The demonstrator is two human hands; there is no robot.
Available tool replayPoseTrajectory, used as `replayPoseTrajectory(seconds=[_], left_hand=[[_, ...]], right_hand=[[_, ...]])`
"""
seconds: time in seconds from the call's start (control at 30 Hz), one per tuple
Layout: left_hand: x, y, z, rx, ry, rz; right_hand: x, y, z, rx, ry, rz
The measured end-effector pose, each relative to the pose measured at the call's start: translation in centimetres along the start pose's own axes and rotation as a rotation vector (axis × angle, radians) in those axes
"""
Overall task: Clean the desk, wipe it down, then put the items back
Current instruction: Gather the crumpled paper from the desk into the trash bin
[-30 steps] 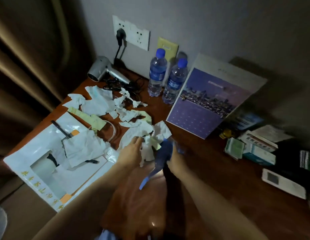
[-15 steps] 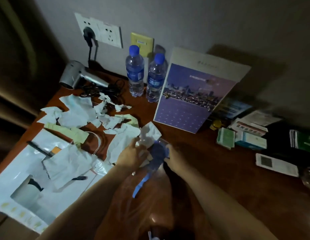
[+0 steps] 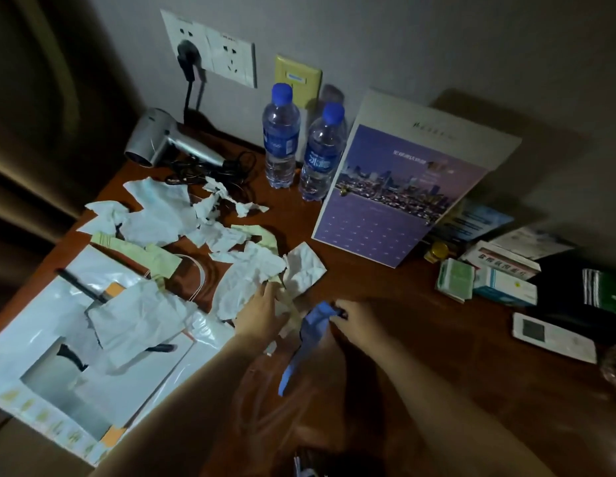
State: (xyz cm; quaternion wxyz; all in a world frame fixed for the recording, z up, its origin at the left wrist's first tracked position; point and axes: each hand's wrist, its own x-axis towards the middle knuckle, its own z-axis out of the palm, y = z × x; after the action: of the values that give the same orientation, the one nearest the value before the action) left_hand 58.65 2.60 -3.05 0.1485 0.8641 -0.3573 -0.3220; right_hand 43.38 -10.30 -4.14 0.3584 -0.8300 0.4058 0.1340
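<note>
While left hand [image 3: 261, 313] grasps torn paper [image 3: 251, 280], right hand [image 3: 354, 320] pinches blue-banded bag [image 3: 311, 333]; labels unreadable.

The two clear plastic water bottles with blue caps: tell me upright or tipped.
Upright: both bottles stand on their bases, caps on top.

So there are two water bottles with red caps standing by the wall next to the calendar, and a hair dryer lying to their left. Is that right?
Not quite: the head view shows the caps are blue, not red. The two water bottles do stand by the wall beside the calendar, and the hair dryer lies to their left.
</note>
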Motion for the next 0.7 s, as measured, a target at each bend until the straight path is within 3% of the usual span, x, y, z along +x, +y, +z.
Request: replayPoseTrajectory(seconds=[0.2,0.37,0.53,0.7], left_hand=[[-0.5,-0.6,0.3,0.058,0.013,0.130],[-0.8,-0.6,0.3,0.015,0.030,0.083],[-0.8,-0.4,-0.7,-0.076,0.083,0.035],[0.0,-0.3,-3.1,-0.167,0.210,-0.036]], right_hand=[[-0.5,-1.0,-0.2,0.003,0.140,-0.010],[0.9,-2.4,-1.6,0.058,0.241,-0.031],[3.3,-5.0,-3.2,-0.181,0.187,-0.014],[5.5,-7.8,-2.8,-0.265,0.083,-0.020]])
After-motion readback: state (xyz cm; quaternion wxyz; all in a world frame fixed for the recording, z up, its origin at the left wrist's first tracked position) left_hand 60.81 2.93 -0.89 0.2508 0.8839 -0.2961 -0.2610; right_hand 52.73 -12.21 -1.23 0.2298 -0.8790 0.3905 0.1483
